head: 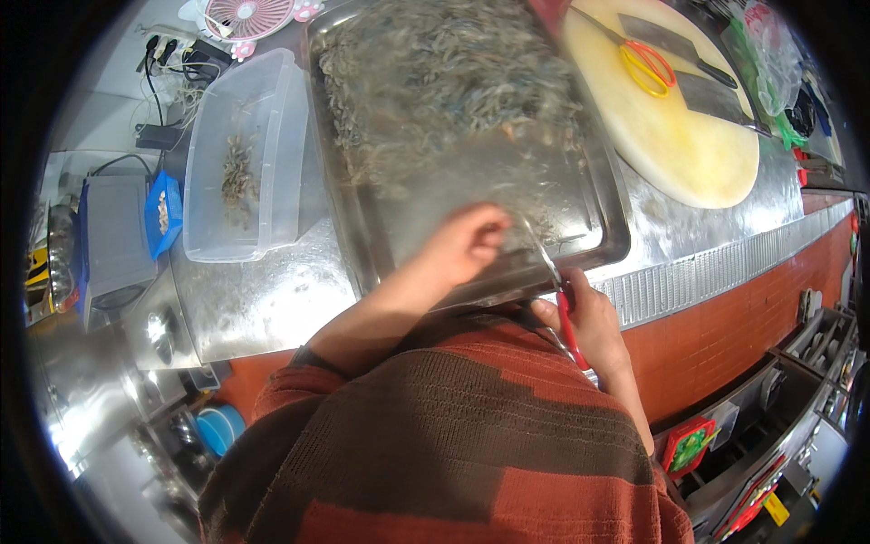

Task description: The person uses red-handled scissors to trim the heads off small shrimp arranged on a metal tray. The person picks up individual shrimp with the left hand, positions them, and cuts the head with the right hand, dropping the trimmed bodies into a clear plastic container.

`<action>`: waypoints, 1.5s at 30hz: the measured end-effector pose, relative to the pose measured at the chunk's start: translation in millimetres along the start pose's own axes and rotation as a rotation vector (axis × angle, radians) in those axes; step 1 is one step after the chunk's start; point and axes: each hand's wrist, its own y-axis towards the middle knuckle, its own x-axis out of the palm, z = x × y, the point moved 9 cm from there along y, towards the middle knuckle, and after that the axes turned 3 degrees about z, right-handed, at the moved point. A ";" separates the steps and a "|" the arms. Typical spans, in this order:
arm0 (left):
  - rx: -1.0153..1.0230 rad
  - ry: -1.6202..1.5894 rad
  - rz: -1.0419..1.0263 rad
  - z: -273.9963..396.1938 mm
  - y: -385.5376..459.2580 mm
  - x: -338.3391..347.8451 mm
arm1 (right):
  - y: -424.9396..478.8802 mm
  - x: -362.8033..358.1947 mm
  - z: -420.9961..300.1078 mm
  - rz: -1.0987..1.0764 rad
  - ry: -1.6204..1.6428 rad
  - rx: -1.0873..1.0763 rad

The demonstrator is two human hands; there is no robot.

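Note:
My right hand (590, 316) holds red-handled scissors (569, 319) at the tray's near right edge, with the blades pointing away from me. To its left my left hand (470, 243) hovers over the near part of a large metal tray (435, 211). Its fingers are curled and blurred, so whether they hold anything cannot be told. A thick heap of what look like raw grey shrimp (448, 75) fills the far part of the tray. Small scraps (544, 221) lie close to the scissor tips. Left of the tray, a clear plastic bin (289, 156) contains a small pile of similar shrimp (238, 173).
A round cutting board (707, 163) at right bears two cleavers (714, 95) and scissors with red and yellow handles (646, 68). Plastic bags (771, 61) lie beyond. At left are a blue paper-like tray (163, 214), a power strip with cables (170, 51) and a pink fan (248, 12).

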 end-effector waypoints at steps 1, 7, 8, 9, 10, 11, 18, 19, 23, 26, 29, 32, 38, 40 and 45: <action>0.085 0.123 0.088 12.6 -2.2 -10.0 | -2.0 -0.7 5.3 0.012 0.019 0.019; 0.956 1.318 0.230 95.7 -9.4 16.7 | -6.9 -6.5 21.4 0.034 0.103 0.070; 1.014 1.482 0.232 91.6 -4.7 28.8 | -7.3 -5.3 20.0 0.039 0.106 0.064; 1.071 1.645 0.229 85.5 0.8 41.6 | -7.3 -5.5 18.3 0.046 0.109 0.060; 1.145 1.759 0.223 77.9 4.5 51.0 | -7.1 -4.7 15.2 0.028 0.092 0.068; 1.098 1.839 0.236 74.0 12.8 52.3 | -6.9 -4.9 10.5 0.009 0.076 0.077; 0.534 1.048 0.054 78.1 28.5 25.6 | -8.5 -5.5 18.3 0.036 0.130 0.042; 0.285 0.714 -0.001 65.2 27.9 20.3 | -8.4 -4.5 18.7 0.026 0.127 0.049; 0.013 0.096 -0.089 26.3 17.1 13.7 | -3.1 1.1 13.4 -0.029 0.082 0.072; -0.073 -0.103 -0.137 10.3 13.5 14.7 | -0.2 0.6 6.9 -0.031 0.058 0.026; -0.052 -0.141 -0.083 2.7 8.3 15.3 | -0.4 -1.5 2.4 -0.020 0.030 -0.016; 0.005 -0.136 -0.072 -2.1 2.4 19.2 | 0.3 -1.4 1.6 0.004 0.022 -0.041; 0.125 0.010 -0.078 -6.0 -5.6 31.7 | -1.5 -2.9 2.6 0.036 0.047 -0.019; 0.142 0.060 -0.067 -6.3 -9.7 36.2 | -2.4 -2.7 6.1 0.048 0.066 -0.010; 0.128 0.094 -0.167 -7.7 -18.5 49.7 | -5.2 -13.2 9.7 0.047 0.073 -0.047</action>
